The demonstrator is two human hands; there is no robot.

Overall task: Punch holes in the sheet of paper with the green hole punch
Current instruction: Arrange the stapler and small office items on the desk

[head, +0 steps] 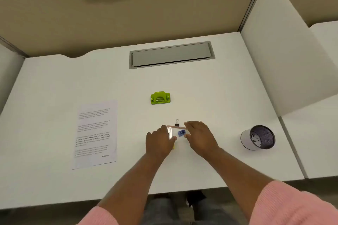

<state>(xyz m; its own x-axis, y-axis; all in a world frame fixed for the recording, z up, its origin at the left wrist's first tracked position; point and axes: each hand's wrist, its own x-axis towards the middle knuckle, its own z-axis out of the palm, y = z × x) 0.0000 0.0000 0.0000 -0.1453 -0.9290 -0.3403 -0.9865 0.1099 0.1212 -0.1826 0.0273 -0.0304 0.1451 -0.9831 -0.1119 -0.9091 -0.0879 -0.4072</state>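
Note:
The green hole punch stands alone on the white desk, beyond both hands. The printed sheet of paper lies flat at the left, apart from the punch. My left hand rests palm down near the desk's middle, its fingers beside a small white and silver item. My right hand is palm down just to the right, fingertips over one end of a pinkish pencil. Neither hand touches the punch or the paper, and neither grips anything.
Between the hands lie a black binder clip and a blue sharpener; something yellow peeks from under the left hand. A mesh pen cup lies tipped at the right. A grey cable hatch sits at the back.

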